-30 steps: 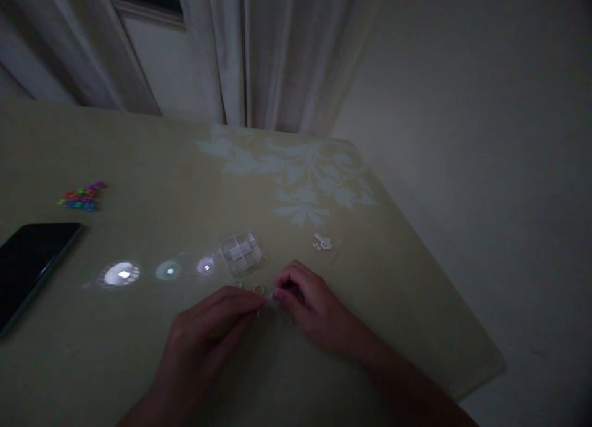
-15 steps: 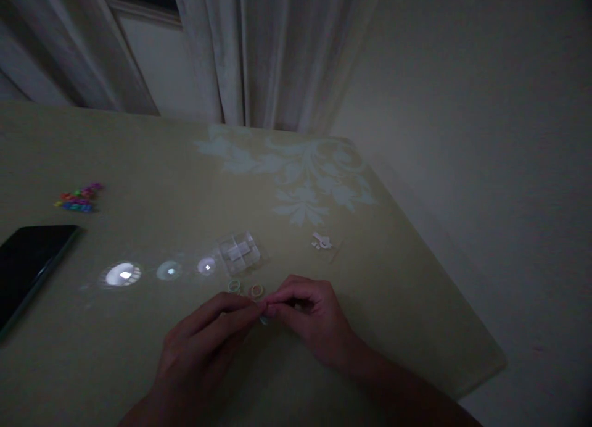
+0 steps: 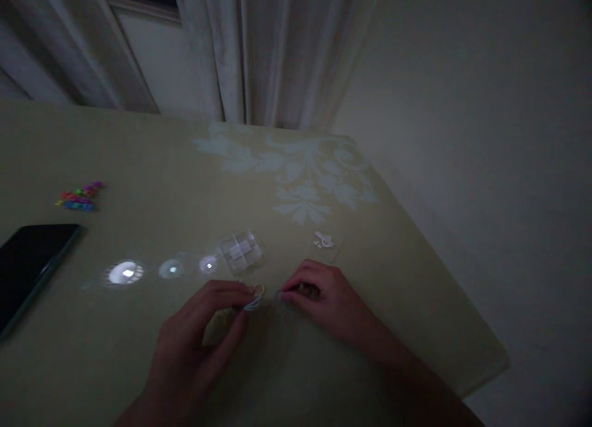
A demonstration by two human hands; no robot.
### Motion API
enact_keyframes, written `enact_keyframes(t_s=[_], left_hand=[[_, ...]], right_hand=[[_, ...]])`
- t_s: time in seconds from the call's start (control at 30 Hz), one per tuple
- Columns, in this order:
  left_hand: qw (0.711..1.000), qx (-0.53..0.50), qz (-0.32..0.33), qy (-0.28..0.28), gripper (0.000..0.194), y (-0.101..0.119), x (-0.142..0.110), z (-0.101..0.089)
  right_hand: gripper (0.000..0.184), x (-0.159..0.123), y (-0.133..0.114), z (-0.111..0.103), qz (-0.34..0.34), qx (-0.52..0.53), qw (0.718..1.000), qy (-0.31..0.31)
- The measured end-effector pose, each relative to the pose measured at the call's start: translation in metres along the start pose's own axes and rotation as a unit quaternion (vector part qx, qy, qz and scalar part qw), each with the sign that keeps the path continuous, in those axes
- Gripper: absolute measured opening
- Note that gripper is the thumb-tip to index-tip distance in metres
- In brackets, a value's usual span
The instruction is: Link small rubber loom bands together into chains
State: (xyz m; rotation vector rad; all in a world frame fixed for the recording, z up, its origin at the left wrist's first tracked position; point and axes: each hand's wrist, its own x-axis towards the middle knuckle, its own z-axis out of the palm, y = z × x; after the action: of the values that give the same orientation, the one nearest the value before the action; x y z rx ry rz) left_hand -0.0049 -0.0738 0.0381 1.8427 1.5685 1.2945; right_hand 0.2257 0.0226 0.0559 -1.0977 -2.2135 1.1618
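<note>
Over the middle of the table, my left hand (image 3: pixel 198 337) pinches a few thin pale-blue rings (image 3: pixel 253 304) between thumb and fingertips. A yellowish ring (image 3: pixel 259 289) lies right by those fingertips. To the right, my right hand (image 3: pixel 326 297) has thumb and forefinger closed on a small dull ring (image 3: pixel 279 295), its colour hard to make out. Below these fingers a faint pinkish ring (image 3: pixel 288 316) rests on the table. The two hands are a short way apart. Whether the rings are elastic bands or something stiffer I cannot tell.
Beyond the hands stands a clear compartment box (image 3: pixel 240 251). Small white pieces (image 3: pixel 324 240) lie to its right. On the left are a dark phone (image 3: pixel 34 266) and a pile of bright coloured bits (image 3: pixel 79 197). The table's right edge (image 3: pixel 430 260) slants toward me.
My hands have drawn apart from where their fingertips met. Pale-blue rings now show in my left hand and a small ring in my right. A pinkish ring is visible on the table between them.
</note>
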Motion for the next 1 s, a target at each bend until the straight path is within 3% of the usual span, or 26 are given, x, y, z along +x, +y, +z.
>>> enact_keyframes(t_s=[0.23, 0.37, 0.47, 0.53, 0.63, 0.8, 1.0], left_hand=[[0.997, -0.054, -0.034, 0.033, 0.024, 0.008, 0.004, -0.006], [0.989, -0.116, -0.072, 0.054, 0.017, 0.011, 0.006, -0.006], [0.991, -0.113, -0.062, 0.042, 0.013, 0.010, 0.006, -0.008], [0.994, -0.102, -0.044, 0.022, 0.015, 0.009, 0.006, -0.008], [0.994, -0.103, -0.003, -0.021, 0.022, 0.009, 0.005, -0.005], [0.990, -0.124, 0.024, -0.059, 0.027, 0.006, 0.002, 0.002], [0.991, -0.097, 0.071, -0.052, 0.022, 0.005, 0.006, -0.001]], right_hand=[[0.010, -0.001, 0.006, -0.001, 0.019, -0.112, 0.992, -0.057], [0.013, -0.003, 0.005, 0.000, 0.022, -0.155, 0.984, -0.085], [0.012, -0.003, 0.003, -0.004, 0.017, -0.169, 0.981, -0.090], [0.012, -0.003, -0.001, -0.006, 0.009, -0.117, 0.990, -0.076], [0.010, -0.004, -0.010, -0.003, -0.002, 0.040, 0.998, -0.045], [0.007, -0.008, -0.020, 0.017, 0.013, 0.194, 0.981, -0.019], [0.014, -0.009, -0.022, 0.028, 0.066, 0.329, 0.941, -0.036]])
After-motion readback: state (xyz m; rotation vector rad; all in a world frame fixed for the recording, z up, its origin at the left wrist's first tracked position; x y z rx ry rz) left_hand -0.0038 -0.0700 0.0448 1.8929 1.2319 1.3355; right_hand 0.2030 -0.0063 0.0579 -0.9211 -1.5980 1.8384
